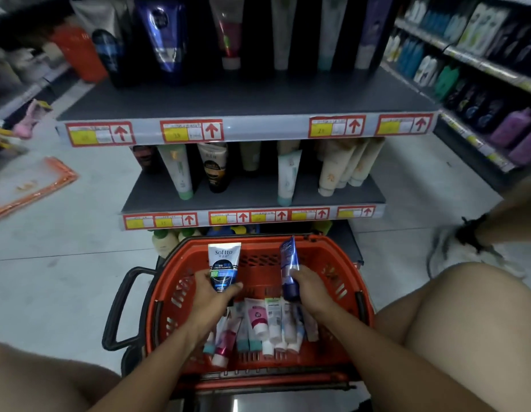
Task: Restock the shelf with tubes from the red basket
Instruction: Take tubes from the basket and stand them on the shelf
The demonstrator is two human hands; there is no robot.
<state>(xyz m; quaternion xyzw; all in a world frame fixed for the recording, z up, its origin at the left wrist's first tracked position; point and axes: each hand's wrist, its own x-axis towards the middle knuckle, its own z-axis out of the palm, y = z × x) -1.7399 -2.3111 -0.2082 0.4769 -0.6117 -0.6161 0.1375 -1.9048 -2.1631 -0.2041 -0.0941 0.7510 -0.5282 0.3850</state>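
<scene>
Grey shelf [246,99] carries upright tubes [166,37]; red basket [341,263] sits on the floor [65,248].

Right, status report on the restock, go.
Left hand grips black-and-white tube; right hand grips blue tube. Both held over red basket, more tubes inside. Nothing between hands and shelf.

i can read "softto" on the white-and-black tube [223,267] in my left hand [212,295], with "cream cleanser" lower down on it. the shelf-edge price tags [191,130] carry red up-arrows; their yellow numbers are too blurred to read.
</scene>
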